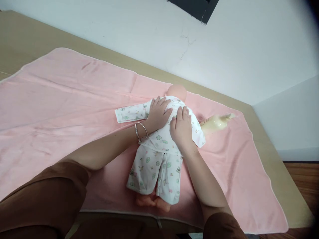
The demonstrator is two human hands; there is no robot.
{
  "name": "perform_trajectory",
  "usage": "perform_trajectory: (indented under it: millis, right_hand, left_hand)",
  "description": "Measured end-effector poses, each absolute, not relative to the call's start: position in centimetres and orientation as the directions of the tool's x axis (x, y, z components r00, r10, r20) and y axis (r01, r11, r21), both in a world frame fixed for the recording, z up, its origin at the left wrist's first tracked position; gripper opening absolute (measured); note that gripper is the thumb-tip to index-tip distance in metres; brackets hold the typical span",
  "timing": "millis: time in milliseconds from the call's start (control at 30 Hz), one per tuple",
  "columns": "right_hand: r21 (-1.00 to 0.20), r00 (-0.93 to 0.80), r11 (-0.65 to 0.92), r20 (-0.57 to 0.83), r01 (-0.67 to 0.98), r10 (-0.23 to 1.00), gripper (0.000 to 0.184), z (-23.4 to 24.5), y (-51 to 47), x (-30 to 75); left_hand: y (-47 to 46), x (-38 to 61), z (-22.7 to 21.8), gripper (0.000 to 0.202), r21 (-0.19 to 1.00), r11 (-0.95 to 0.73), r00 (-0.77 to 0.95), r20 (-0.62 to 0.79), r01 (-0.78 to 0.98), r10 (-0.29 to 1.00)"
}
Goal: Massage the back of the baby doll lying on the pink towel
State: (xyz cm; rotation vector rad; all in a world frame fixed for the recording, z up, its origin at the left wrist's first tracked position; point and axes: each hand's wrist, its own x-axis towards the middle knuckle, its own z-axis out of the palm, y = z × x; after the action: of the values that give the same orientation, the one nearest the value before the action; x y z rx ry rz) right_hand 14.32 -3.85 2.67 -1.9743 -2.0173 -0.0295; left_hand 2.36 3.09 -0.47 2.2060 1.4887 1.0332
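Note:
A baby doll lies on a pink blanket (99, 86), dressed in a white printed top (161, 141) and matching trousers (149, 166). Its bare head (178, 91) points toward the wall, and its feet (159, 203) show below the trouser hems. My left hand (159, 113) rests flat on the upper left of the top, fingers spread. On the right side of the chest my right hand (181, 127) lies with its fingers stretched out. One sleeve (131, 114) extends out to the left; the other hangs down at the right. The doll's face is not visible.
A pale yellow bottle (216, 122) with a pointed tip lies on the blanket right of the doll. The blanket covers much of a tan table (266, 139). A white wall (224, 49) stands behind the table, with a dark panel (196, 8) on it.

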Motion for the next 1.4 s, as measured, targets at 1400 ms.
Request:
perform_trajectory:
  millis: [1400]
  right_hand:
    - [-0.211,0.025,0.082,0.459,0.974,0.888,0.071,1.86,-4.44,13.94]
  left_hand:
    - [3.17,2.18,-0.41,0.047,0.587,-0.448,0.227,0.413,0.674,0.882]
